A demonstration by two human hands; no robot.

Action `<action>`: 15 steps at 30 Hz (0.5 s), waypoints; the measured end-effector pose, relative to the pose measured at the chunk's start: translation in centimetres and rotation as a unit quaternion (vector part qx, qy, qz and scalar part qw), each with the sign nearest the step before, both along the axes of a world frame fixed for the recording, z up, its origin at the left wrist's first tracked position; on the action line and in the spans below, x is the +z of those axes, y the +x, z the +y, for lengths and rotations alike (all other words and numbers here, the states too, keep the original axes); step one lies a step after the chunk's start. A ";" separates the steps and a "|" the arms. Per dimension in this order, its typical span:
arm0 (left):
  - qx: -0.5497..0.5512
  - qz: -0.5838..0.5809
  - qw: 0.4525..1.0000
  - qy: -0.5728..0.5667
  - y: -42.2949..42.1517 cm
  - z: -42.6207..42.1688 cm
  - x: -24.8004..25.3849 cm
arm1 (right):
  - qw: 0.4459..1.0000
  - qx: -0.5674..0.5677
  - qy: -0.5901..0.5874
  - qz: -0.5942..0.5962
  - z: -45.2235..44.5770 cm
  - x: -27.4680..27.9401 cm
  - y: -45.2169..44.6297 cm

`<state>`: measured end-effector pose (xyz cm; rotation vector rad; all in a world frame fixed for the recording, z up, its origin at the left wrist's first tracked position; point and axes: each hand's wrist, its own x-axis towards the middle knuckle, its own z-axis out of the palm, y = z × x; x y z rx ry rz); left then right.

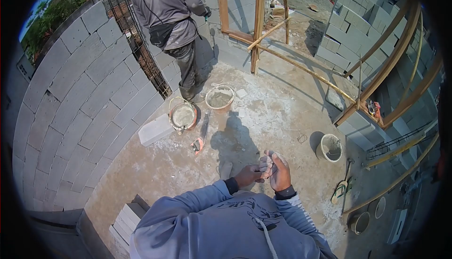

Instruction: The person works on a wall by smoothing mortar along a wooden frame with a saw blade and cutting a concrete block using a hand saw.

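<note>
My left hand [248,176] and my right hand [280,173] meet in front of my chest, touching each other. The fingers of my right hand are curled and coated with pale grey dust. Closed fingers of my left hand press against them; whether anything small lies between the hands is hidden. Beyond them on the floor lies a handsaw [198,144] with an orange handle. Near it stand two mortar buckets, one with a yellow handle [183,116] and another [220,97] farther back. To the right is a pale bucket [329,147] with grey mix inside.
A co-worker [172,23] stands by the far wall. A curved-looking block wall [75,103] rises at left. One loose block [156,130] lies near it, stacked blocks [127,223] behind. Wooden frames [258,23] and a pole [308,73] stand right. Sandals [339,192] lie on the floor.
</note>
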<state>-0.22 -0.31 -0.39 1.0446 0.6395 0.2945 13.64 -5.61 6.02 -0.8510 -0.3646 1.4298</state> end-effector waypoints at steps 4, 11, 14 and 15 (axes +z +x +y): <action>0.001 -0.005 1.000 -0.004 0.3 0.0 -0.2 | 1.000 0.003 0.006 0.003 0.1 -0.4 0.3; 0.009 -0.017 1.000 -0.009 0.5 -0.1 -1.2 | 1.000 0.002 -0.005 0.017 0.1 1.0 -0.1; 0.023 -0.018 1.000 -0.008 0.5 -0.3 0.0 | 1.000 -0.011 -0.014 -0.009 0.1 1.2 -0.3; 0.019 -0.012 1.000 0.000 0.4 -0.2 -0.2 | 1.000 -0.010 -0.011 -0.008 0.1 1.1 -0.3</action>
